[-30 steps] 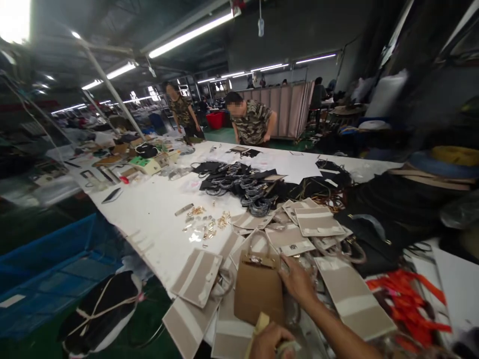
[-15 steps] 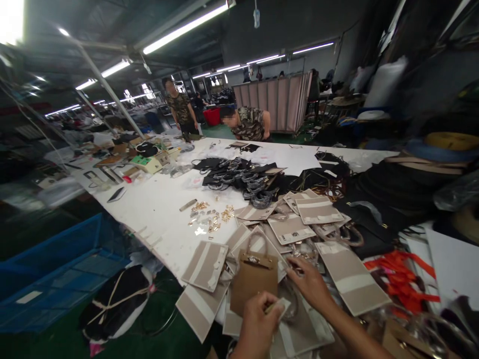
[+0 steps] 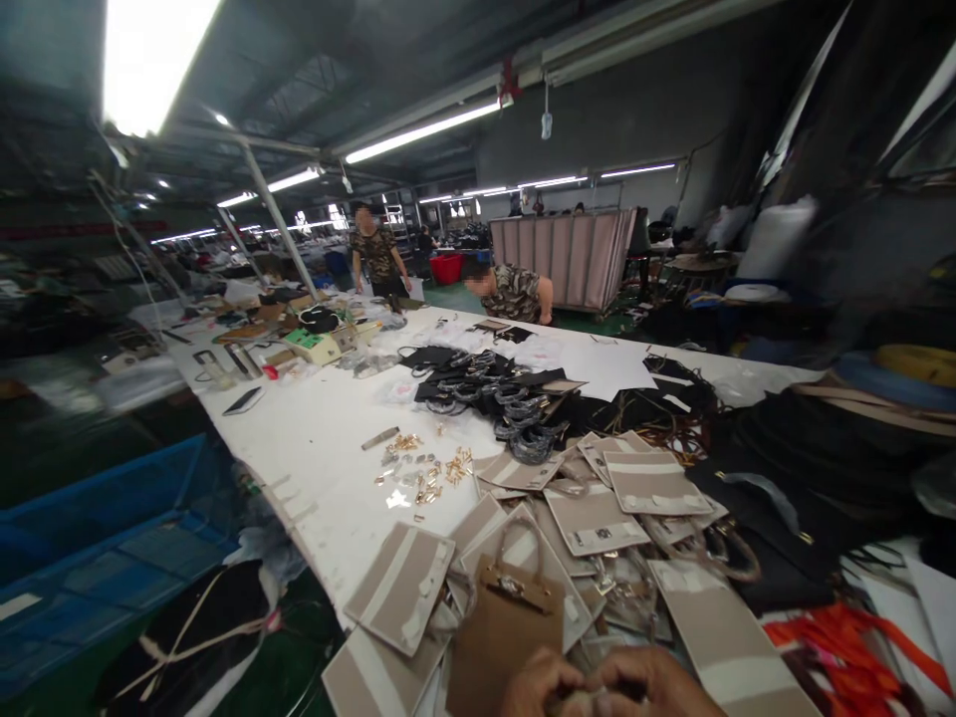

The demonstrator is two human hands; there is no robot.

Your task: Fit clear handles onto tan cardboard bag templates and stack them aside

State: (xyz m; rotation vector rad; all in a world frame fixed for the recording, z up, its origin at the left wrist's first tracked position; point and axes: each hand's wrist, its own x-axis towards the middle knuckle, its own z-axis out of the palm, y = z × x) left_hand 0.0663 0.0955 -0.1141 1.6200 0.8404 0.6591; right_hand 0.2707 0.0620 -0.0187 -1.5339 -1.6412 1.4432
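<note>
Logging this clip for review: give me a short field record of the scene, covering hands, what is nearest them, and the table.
left hand: bottom edge, meeting the right, grip unclear
right hand: beside it, fingers together
nearest: tan bag with metal clasp
table: white, strewn with beige panels, gold hardware, black straps
others: two people at far end

Dim hall, glaring ceiling tube lights (image 3: 422, 130), blurred stretched edges, sharper centre, soft shadows.
</note>
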